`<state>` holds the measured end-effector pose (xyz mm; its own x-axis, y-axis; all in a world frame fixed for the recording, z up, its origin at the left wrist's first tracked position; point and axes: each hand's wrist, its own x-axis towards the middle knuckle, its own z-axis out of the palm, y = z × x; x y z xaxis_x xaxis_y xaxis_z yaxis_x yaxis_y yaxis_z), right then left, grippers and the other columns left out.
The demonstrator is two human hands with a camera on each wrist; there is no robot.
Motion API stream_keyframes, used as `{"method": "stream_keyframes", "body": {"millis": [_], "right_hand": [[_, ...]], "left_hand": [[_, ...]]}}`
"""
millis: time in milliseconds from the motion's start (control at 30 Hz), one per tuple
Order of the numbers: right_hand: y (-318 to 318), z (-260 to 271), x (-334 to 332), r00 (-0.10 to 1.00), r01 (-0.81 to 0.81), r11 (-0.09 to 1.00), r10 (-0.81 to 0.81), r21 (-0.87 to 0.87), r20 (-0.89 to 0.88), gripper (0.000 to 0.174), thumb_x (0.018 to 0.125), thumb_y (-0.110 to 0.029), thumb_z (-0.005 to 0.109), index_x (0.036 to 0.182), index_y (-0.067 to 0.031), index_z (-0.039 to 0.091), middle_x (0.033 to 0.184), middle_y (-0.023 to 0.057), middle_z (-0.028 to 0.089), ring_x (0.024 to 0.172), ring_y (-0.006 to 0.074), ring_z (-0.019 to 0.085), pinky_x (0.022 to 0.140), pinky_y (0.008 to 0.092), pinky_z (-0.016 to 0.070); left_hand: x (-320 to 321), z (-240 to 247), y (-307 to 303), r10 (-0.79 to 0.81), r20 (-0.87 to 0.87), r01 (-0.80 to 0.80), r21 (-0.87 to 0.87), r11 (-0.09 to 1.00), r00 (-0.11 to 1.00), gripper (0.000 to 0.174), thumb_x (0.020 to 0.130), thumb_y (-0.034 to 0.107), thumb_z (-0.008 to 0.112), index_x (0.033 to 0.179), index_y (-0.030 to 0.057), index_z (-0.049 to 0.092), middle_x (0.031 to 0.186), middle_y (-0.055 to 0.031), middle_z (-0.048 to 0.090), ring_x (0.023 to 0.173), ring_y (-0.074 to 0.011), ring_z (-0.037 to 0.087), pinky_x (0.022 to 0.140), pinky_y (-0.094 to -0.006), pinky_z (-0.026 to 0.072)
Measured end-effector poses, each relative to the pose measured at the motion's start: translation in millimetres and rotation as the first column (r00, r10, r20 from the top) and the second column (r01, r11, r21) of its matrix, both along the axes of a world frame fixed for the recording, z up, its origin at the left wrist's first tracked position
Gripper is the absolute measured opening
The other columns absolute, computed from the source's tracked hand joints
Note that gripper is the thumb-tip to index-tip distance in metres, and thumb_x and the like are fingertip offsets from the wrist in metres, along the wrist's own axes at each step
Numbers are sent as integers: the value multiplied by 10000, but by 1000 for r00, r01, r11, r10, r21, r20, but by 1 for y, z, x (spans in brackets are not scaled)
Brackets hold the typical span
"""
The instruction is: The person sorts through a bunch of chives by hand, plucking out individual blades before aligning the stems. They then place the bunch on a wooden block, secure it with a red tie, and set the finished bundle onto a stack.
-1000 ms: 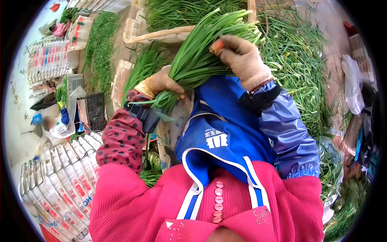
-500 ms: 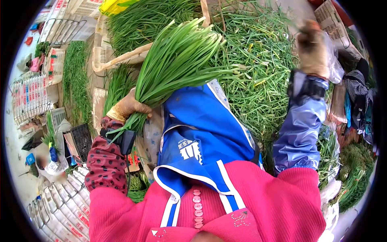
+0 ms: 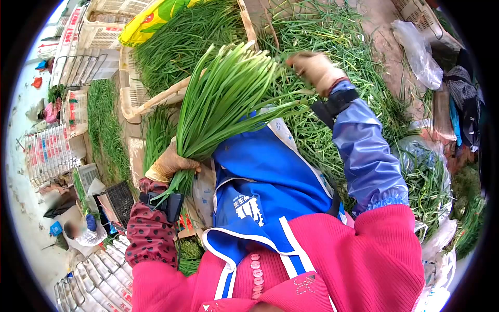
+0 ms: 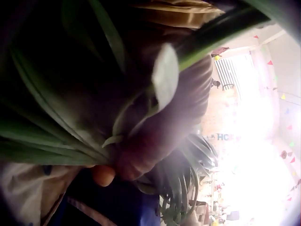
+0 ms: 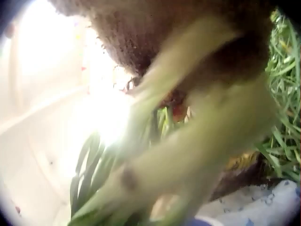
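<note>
A thick bunch of long green leaves (image 3: 218, 104) fans up and right across the blue apron (image 3: 249, 156). Around its narrow lower part curls the gloved left hand (image 3: 171, 162), leaf tips sticking out below. The left wrist view shows that glove (image 4: 174, 108) dark and close against the leaves (image 4: 51, 136). Just right of the bunch's pale ends is the gloved right hand (image 3: 318, 70), blurred, its finger position unclear. In the right wrist view, blurred pale stems (image 5: 188, 146) cross below the brown glove (image 5: 127, 28); whether the fingers hold any is hidden.
A cream plastic basket (image 3: 127, 99) of green leaves stands ahead, a yellow bag (image 3: 148, 23) at its edge. Loose leaves (image 3: 332, 125) cover the ground at the right. A clear plastic bag (image 3: 418, 54) lies farther right. Another person (image 3: 86, 233) is at the far left.
My right hand swung out to the far right, then came back beside the bunch's pale ends. The left hand kept its grip while the bunch shifted left and turned more upright in view.
</note>
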<state>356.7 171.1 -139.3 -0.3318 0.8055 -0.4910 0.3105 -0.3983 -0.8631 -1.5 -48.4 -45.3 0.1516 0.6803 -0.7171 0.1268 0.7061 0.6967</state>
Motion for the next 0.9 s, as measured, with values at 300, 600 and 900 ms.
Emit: {"method": "stream_keyframes", "body": {"millis": [300, 600, 900], "right_hand": [[11, 53, -15, 890, -426, 808, 293, 407, 349, 783, 790, -230, 768, 1484, -210, 406, 1243, 133, 655, 1166, 227, 594, 1012, 348, 462], [66, -6, -40, 936, -204, 784, -18, 587, 351, 258, 899, -221, 640, 1131, -137, 715, 1088, 44, 721, 931, 174, 668, 856, 295, 521], [-11, 39, 7, 583, -777, 599, 570, 193, 579, 486, 849, -369, 682, 1231, -70, 662, 1065, 125, 713, 957, 212, 671, 860, 334, 518]], "left_hand": [[-1, -3, 2, -16, -6, 17, 16, 1000, 1000, 473, 697, -93, 754, 1140, -52, 593, 891, -136, 680, 701, -240, 689, 646, -358, 584], [-3, -6, -5, 50, -41, -51, -27, 998, 998, 479, 693, -85, 767, 1138, -50, 591, 892, -128, 679, 693, -227, 684, 652, -351, 591], [1, -5, 4, -16, -32, 14, -51, 999, 999, 560, 674, -125, 749, 1186, -28, 543, 901, -115, 666, 687, -221, 691, 626, -350, 610]]}}
